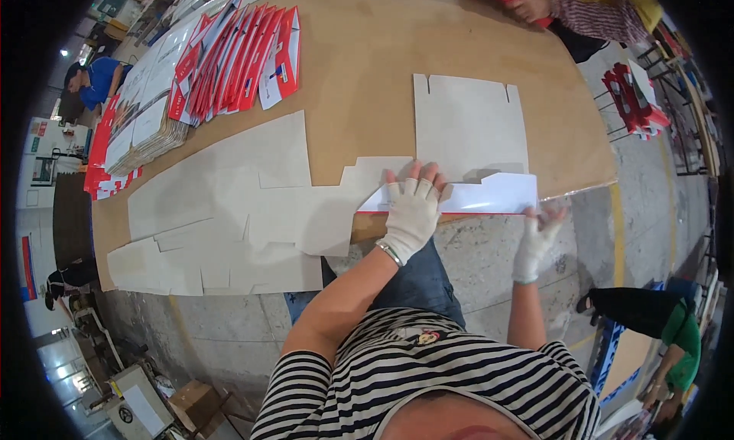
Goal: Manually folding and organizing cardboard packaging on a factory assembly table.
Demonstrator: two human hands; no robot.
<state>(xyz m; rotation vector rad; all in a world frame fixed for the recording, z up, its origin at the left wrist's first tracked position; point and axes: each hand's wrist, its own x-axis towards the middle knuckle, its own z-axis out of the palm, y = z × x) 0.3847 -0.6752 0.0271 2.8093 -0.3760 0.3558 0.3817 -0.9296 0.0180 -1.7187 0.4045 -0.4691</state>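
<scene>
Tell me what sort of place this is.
Likely a packaging or box-folding workshop: flat white die-cut cardboard blanks cover a long wooden worktable, red-and-white printed carton flats are stacked there, and other workers handle more nearby.

Gloved left hand (411, 213) pressed flat, gloved right hand (534, 241) open, fingers spread

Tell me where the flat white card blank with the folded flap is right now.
In the head view, the white card blank lies right of centre on the wooden table, its folded flap at the near edge under the left hand, the right hand beside it.
</scene>
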